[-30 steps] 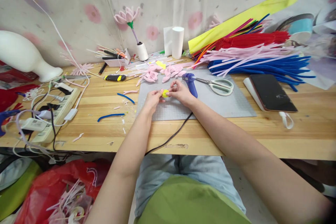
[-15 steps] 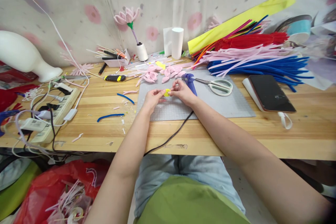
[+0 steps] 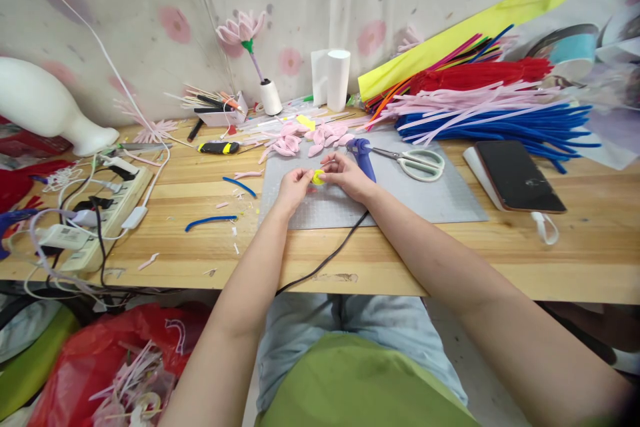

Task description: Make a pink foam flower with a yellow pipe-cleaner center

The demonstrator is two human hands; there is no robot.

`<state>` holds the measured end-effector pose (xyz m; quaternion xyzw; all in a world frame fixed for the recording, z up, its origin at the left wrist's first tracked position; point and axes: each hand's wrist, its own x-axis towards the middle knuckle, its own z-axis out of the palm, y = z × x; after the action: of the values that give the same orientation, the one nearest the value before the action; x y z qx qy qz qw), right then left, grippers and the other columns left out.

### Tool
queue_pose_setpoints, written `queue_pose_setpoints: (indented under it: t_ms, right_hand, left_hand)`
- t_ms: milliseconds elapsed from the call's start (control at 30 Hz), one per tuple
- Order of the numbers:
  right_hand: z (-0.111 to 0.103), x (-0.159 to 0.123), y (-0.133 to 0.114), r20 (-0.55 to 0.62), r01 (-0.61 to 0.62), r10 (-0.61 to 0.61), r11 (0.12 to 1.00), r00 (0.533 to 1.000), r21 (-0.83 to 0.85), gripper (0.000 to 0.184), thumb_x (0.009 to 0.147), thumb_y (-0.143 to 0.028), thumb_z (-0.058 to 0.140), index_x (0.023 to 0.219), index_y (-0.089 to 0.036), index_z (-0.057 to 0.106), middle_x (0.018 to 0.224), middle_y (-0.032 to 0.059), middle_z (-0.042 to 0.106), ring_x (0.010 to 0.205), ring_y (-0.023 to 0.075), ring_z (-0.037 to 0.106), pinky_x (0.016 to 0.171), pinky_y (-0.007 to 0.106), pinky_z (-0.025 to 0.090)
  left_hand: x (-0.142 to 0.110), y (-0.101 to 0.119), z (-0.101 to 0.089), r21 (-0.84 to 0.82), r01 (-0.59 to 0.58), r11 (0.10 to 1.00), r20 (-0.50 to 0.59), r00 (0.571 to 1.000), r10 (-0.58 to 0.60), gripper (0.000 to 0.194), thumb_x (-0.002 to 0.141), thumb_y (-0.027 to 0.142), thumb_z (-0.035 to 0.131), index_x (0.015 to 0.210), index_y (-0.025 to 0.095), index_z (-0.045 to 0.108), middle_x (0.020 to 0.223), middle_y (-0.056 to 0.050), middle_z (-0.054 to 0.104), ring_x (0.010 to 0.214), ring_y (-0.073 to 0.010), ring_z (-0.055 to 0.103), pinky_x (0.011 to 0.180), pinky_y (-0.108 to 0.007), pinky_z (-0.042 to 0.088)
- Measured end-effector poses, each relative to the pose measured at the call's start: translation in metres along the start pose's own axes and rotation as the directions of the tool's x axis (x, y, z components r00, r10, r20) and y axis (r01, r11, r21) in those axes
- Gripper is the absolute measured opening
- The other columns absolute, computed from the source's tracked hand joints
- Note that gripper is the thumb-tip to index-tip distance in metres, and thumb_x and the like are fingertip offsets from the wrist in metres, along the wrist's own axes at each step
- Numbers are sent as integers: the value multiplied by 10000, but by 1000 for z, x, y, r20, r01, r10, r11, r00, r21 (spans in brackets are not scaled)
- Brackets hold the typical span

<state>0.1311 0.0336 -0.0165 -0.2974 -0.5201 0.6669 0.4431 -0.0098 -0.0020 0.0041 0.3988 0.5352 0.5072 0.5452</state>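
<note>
My left hand (image 3: 293, 187) and my right hand (image 3: 345, 175) meet over the grey cutting mat (image 3: 425, 203), both pinching a small yellow fuzzy piece (image 3: 317, 177) between their fingertips. A thin pale stick pokes out from my right fingers. Just behind my right hand lies a blue glue gun (image 3: 363, 157), its black cord (image 3: 325, 260) running off the table's front edge. Pink petal pieces (image 3: 305, 138) are heaped at the mat's far edge.
Scissors (image 3: 415, 163) lie on the mat to the right. Bundles of pipe cleaners (image 3: 495, 113) and a phone (image 3: 517, 177) fill the right side. A power strip (image 3: 100, 213) with cables sits left, with blue pipe-cleaner bits (image 3: 210, 220) and a utility knife (image 3: 219, 147) nearby.
My fingers have shifted slightly on the yellow piece, turning it between both hands. Both hands stay in the same spot over the mat.
</note>
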Motion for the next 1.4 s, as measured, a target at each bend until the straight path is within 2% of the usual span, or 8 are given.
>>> queue_pose_setpoints:
  t_ms: [267,500,700,833,967,1133,1400]
  right_hand:
    - [0,4,4,-54,2,-1,1000,999,13,535,455,-281,819,780,-212,400,594,-87,553,570,83,535,624,247,434]
    - [0,6,6,-116,15,-19,999,993,-33,577,453,-302,807,768,-230,329,594,-87,539,553,94,526,587,253,431]
    - [2,5,5,-166,16,-23,999,986,-49,561,470,-291,787,777,-231,321,588,-91,527,566,96,532,589,248,426]
    - [5,3,4,-194,2,-20,996,981,-88,558,460,-307,793,789,-222,350,580,-86,539,559,94,532,586,242,410]
    - [5,1,1,-147,-26,9,993,989,-113,507,506,-328,781,807,-217,390,565,-78,536,535,97,518,561,246,399]
    - [1,3,1,-150,-28,13,995,989,-100,525,479,-326,792,775,-224,371,533,-88,519,500,91,499,540,238,395]
    - [2,6,1,-147,9,-12,1000,989,-15,572,439,-342,808,761,-230,349,565,-92,519,526,95,520,561,247,422]
  left_hand:
    - [1,-1,1,-30,-25,999,-28,999,24,229,687,302,708,643,119,578,618,9,594,594,-91,544,569,-226,468]
    - [0,-1,2,-41,15,999,-34,999,-17,274,668,336,729,619,112,579,600,1,570,604,-94,533,617,-266,501]
    - [-2,-1,2,-58,35,998,11,999,-34,237,586,229,781,689,97,613,685,-16,634,646,-107,589,659,-287,512]
    - [1,-4,1,-3,16,1000,-47,999,-16,169,630,187,747,674,98,610,654,-14,624,610,-104,580,614,-268,498]
    - [6,-9,0,78,-25,997,-106,994,34,153,641,188,739,645,113,606,590,8,595,557,-95,543,570,-248,480]
    - [8,-11,-2,84,-23,996,-28,999,25,202,594,223,776,641,119,609,595,11,617,560,-85,544,558,-220,469]
    - [2,-4,-4,-84,44,996,102,994,-35,234,575,216,794,638,101,600,620,1,625,587,-82,571,608,-233,489]
